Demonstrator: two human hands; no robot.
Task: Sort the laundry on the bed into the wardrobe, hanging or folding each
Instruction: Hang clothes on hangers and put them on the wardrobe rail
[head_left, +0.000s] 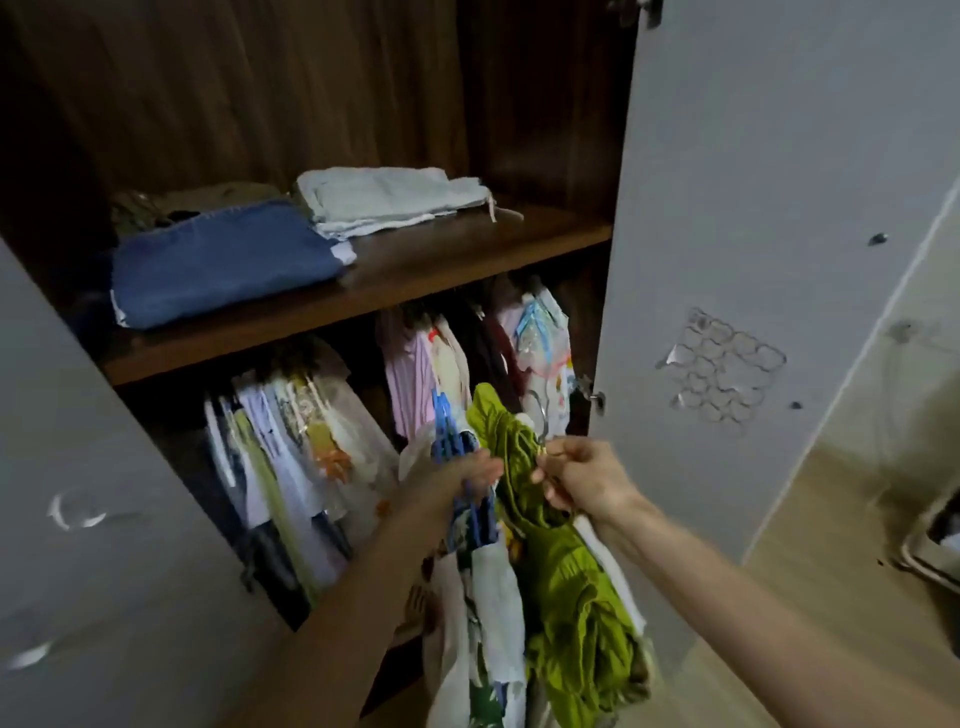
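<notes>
I stand at the open wardrobe (363, 306). My right hand (582, 480) pinches the metal hanger hook (540, 415) of a green garment (561, 571), which hangs in front of the lower section. My left hand (452, 483) grips a bunch of blue plastic hangers (452, 441) carrying white patterned clothes (483, 623), just left of the green garment. Behind them, several garments (415, 379) hang under the shelf. The rail itself is hidden.
Folded blue denim (218, 265), a pale folded stack (384, 200) and a dark olive item (182, 200) lie on the wooden shelf. The grey right door (753, 234) stands open beside my right hand; the left door (104, 545) is open too. Wooden floor (831, 597) lies to the right.
</notes>
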